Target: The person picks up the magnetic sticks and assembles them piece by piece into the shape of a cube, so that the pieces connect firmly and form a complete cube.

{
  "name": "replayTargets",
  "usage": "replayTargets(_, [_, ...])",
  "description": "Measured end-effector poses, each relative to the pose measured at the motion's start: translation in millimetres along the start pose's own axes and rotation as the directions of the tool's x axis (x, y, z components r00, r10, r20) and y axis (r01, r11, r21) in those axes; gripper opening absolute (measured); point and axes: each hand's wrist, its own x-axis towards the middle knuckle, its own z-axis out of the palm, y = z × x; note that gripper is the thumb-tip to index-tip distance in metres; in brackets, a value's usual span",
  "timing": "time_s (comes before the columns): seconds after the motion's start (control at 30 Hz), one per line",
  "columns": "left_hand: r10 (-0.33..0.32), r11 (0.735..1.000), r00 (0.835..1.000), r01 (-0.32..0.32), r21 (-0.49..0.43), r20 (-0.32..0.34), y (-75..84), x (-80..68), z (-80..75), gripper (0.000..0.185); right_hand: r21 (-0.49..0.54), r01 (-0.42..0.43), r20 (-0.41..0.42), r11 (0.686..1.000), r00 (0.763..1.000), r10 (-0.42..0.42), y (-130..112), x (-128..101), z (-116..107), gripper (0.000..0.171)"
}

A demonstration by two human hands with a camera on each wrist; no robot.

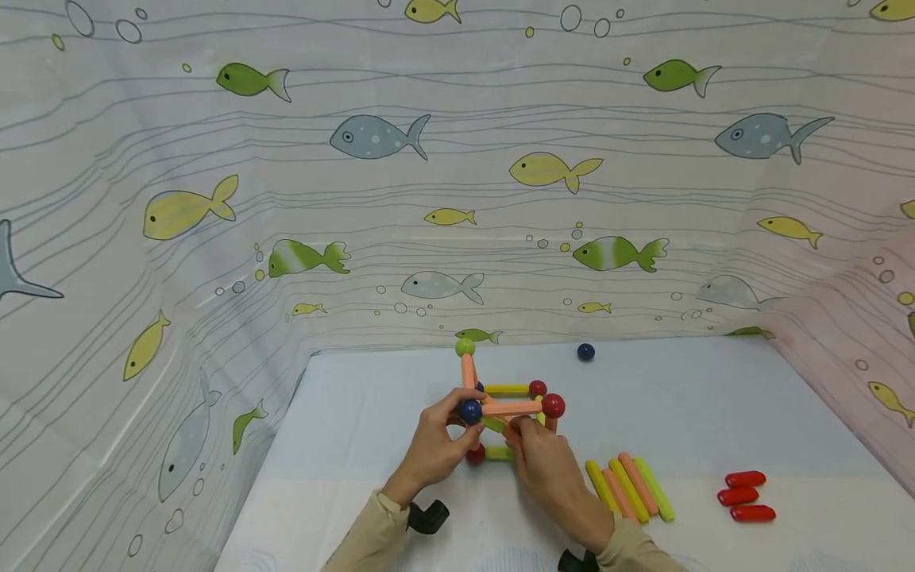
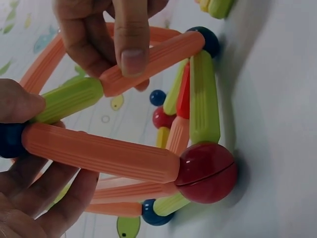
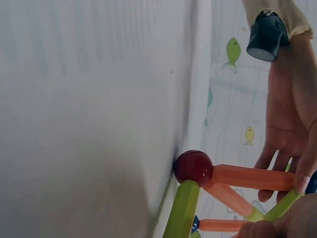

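Pinching an orange stick [image 2: 148, 59] between thumb and fingers, my right hand [image 1: 546, 465] holds it at the near side of the frame of sticks and balls [image 1: 511, 409], where it butts end to end against a green stick [image 2: 69, 99]. My left hand [image 1: 436, 441] curls round the blue ball [image 1: 469, 411] at the frame's near left corner, thumb on top and fingers underneath, steadying the whole thing.

From the left wrist view, the pinched stick's long axis runs slantwise from the green stick by my left thumb up toward a dark blue ball [image 2: 208, 39] at its far end; it appears to touch that ball. My right hand is the nearer one to that joint. A second orange stick [image 2: 99, 153] runs from the held blue ball to a red ball [image 2: 207, 172] resting on the surface [image 1: 679, 413].

Outward from the frame, a green ball [image 1: 465, 346] tops an upright stick at the back. A loose blue ball [image 1: 585, 351] lies well apart near the fish curtain [image 1: 457, 175]. To the right, spare sticks [image 1: 629, 488] lie side by side, and three red pieces [image 1: 743, 496] lie beyond them.
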Motion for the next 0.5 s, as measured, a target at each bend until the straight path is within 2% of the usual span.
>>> replayTargets(0.3, [-0.007,1.000,1.000,0.007,-0.002,0.006,-1.5,0.3,-4.2,0.046,0.037,0.040,-0.057,0.998,0.998,-0.038,0.7,-0.3,5.8,0.027])
replayTargets(0.5, [-0.010,1.000,1.000,0.010,-0.002,0.008,-1.3,0.3,-4.5,0.046,0.051,0.033,-0.051,0.998,0.998,-0.031,1.6,-1.5,5.7,0.029])
